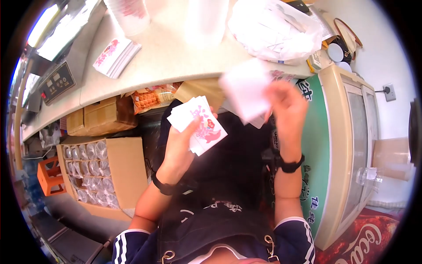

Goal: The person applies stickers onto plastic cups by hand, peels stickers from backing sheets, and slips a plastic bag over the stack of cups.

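A small stack of white cards with a pink print (206, 127) is held in my left hand (180, 147), its thumb across the top card and its fingers wrapped behind. To the right, my right hand (285, 103) pinches a pale pinkish-white card (246, 88), which is blurred by motion. Another white piece shows below that card; what holds it cannot be made out. The two hands are apart, above the dark apron. On the counter at the upper left lies a separate pile of printed white cards (115, 57).
The white counter (176, 57) bears stacked cups (129, 15) and a white plastic bag (277, 33). A control panel (58, 82) stands left. Below are a cardboard box of wrapped cups (125, 169) and an orange stool (48, 176). A sliding-door cabinet (343, 154) is right.
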`<state>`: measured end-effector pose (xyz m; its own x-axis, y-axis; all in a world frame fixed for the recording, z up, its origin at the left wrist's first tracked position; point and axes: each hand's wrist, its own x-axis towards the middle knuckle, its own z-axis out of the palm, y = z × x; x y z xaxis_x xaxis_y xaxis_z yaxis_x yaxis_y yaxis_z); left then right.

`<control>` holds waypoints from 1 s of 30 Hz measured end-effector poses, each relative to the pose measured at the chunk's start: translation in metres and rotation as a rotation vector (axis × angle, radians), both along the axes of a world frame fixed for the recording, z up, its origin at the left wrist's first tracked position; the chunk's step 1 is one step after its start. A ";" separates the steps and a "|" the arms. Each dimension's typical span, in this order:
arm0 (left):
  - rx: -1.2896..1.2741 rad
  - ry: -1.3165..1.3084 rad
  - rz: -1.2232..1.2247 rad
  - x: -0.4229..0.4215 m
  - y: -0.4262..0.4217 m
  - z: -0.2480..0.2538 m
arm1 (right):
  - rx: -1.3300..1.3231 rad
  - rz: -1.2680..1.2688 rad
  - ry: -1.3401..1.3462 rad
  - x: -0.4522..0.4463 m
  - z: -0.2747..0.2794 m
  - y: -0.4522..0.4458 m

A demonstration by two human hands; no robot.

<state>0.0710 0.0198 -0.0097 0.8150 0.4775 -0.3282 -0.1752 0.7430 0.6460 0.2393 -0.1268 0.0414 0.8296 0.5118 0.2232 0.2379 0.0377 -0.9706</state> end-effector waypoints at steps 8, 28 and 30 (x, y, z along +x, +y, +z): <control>0.039 0.084 0.077 -0.015 -0.002 -0.003 | 0.217 -0.149 -0.058 0.025 0.018 0.040; 0.494 -0.113 0.233 -0.021 -0.032 0.015 | -0.056 0.042 -0.269 -0.079 -0.015 0.015; 0.524 -0.108 0.227 -0.022 -0.034 0.015 | -0.038 0.025 -0.297 -0.082 -0.015 0.016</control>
<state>0.0487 -0.0137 0.0049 0.6892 0.7203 0.0786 -0.3781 0.2650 0.8871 0.1577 -0.1113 0.0267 0.7182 0.5436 0.4345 0.5111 0.0117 -0.8595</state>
